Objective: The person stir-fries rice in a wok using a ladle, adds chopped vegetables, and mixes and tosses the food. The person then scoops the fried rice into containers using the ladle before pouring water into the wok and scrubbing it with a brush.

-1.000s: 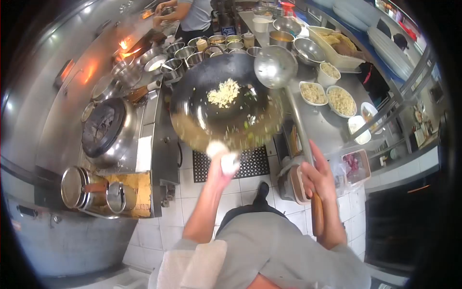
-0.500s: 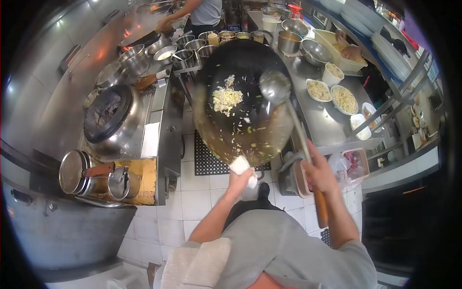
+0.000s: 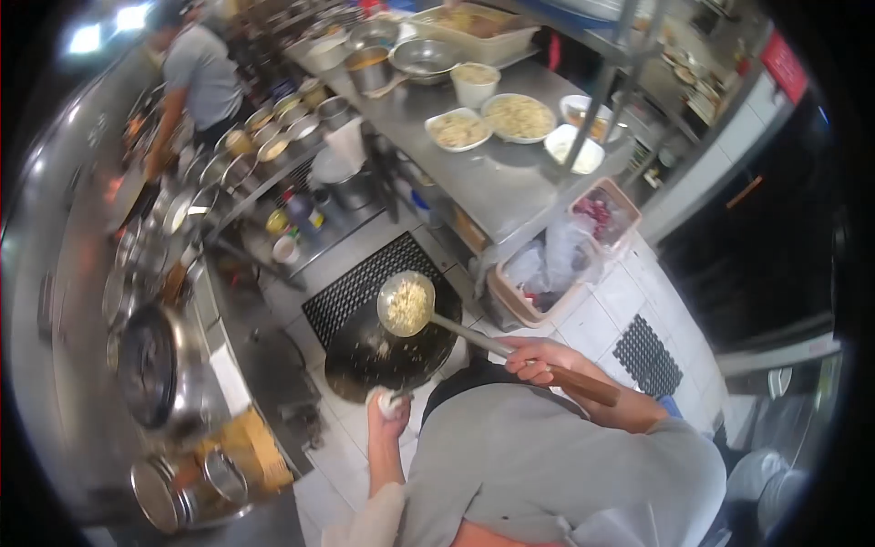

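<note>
My right hand [image 3: 540,359] is closed around the long handle of a ladle [image 3: 474,337]. Its bowl, heaped with pale yellow-white food [image 3: 407,305] that resembles fried rice, is held above the far rim of a dark wok [image 3: 351,369]. At the wok's near edge, my left hand [image 3: 390,419] grips it through a folded white cloth [image 3: 383,399]; the wok's handle is hidden by the cloth and hand. Small pale bits cling to the inside of the wok, which is held low in front of my body, over the floor.
On the right, a steel counter [image 3: 510,196] bears white bowls of pale food [image 3: 519,117]. Under it stand pinkish bins [image 3: 527,305] with plastic bags. Stoves and pots [image 3: 155,365] line the left. A co-worker [image 3: 200,77] stands far left. A black mat [image 3: 365,278] covers some floor.
The ladle has gone from empty beside the food in the wok to loaded and raised over its rim. The wok has come down, and the view has swung to the right.
</note>
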`<state>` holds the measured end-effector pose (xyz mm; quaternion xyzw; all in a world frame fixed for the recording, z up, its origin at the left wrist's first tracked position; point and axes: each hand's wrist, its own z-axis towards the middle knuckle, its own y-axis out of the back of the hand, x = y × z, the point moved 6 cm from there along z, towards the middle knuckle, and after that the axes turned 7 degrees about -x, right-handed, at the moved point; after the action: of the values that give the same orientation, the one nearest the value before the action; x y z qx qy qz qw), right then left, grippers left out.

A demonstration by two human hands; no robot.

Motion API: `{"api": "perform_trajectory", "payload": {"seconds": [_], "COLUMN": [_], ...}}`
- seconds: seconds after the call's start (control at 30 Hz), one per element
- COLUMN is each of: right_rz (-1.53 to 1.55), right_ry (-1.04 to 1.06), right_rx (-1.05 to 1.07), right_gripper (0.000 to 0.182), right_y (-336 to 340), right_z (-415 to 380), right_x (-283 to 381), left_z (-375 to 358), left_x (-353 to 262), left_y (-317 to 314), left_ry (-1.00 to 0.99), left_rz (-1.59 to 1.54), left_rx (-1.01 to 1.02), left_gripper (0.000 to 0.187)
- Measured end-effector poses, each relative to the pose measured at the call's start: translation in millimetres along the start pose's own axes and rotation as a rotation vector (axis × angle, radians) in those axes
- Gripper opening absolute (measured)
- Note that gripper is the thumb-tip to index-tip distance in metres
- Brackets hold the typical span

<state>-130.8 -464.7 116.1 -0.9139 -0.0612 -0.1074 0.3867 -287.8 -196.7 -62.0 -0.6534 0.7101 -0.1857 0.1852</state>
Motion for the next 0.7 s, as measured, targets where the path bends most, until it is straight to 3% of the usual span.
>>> {"api": "perform_trajectory", "payload": {"seconds": [0.03,0.13,0.17,0.33,0.53,0.63,0.7], "right_rz": [-0.019,-0.175,-0.276,-0.46,-0.655,-0.586,-0.599], "right_ry": [0.076,0.402,0.499,0.847,0.964,0.97,0.975], "right_rx": [0.032,-0.126,-0.177,-0.457,-0.649,-0.65,-0.653], "right_gripper": [0.066,0.067,0.068,0.069,0.071,0.071,0.07], "right_y": [5.1,11.6,10.5,-8.9,17.8,24.3,24.1], "right_z": [-10.2,-37.5,-42.4,-48.6,2.5,17.9,21.2], "right_x": [14.1,76.1,102.8,218.7,283.4,289.1,292.6], "left_z": [0.0,-17.1,-10.7,-27.2,-27.0,-24.6,-26.6], "left_x": [2.7,0.3,-2.2,-12.4,-25.5,-22.2,-17.3], "left_y": [4.8,4.1,9.7,-16.4,-33.6,-43.7,-48.6], "left_ry": [0.048,-0.124,-0.042,-0.148,-0.24,-0.23,-0.209], "left_rz": [-0.021,-0.022,-0.02,-0.015,-0.023,-0.036,-0.066], "left_rx": [-0.042,-0.198,-0.069,-0.125,-0.18,-0.107,-0.16], "left_gripper": [0.017,0.011,0.01,0.015,0.016,0.016,0.015]}}
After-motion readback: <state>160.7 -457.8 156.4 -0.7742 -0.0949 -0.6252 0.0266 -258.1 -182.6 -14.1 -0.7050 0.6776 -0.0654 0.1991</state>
